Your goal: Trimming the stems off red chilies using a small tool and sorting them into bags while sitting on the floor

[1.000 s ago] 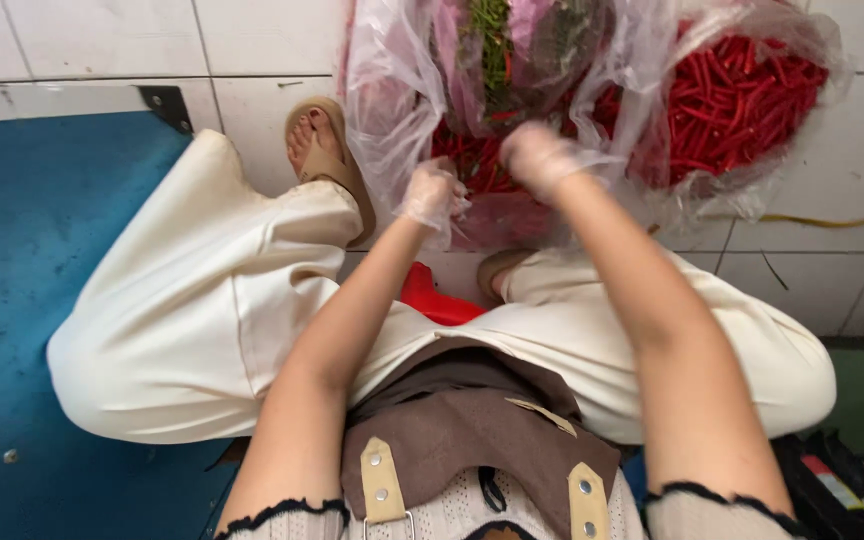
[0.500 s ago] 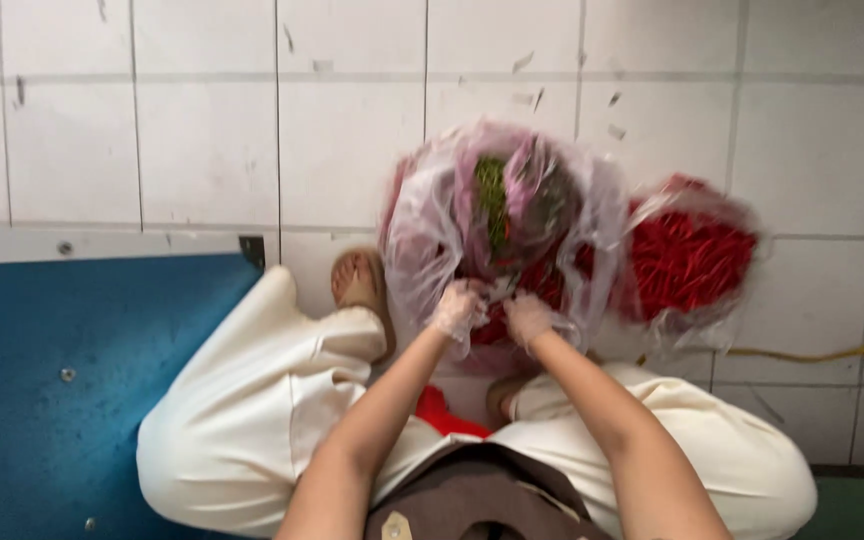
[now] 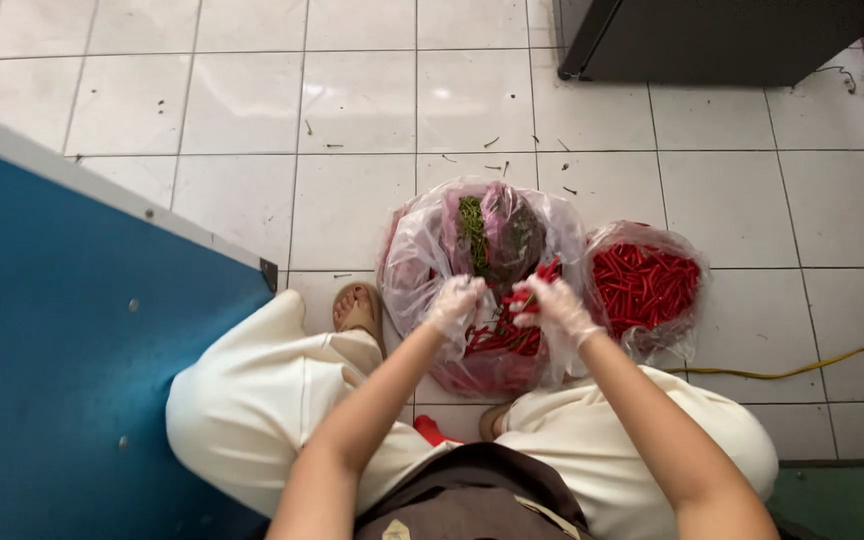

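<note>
Red chilli (image 3: 527, 300) is pinched between my gloved left hand (image 3: 455, 303) and right hand (image 3: 550, 305), both closed on it, right above the open plastic bag (image 3: 422, 260) on the floor (image 3: 352, 100). I'd say snap stems low over the bag so nothing scatters; second chilli bag (image 3: 647, 285) sits just beside.

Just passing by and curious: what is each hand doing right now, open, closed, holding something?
Left hand: gloved, fingers curled; what it holds cannot be told.
Right hand: gloved, pinched shut on a red chili.
</note>
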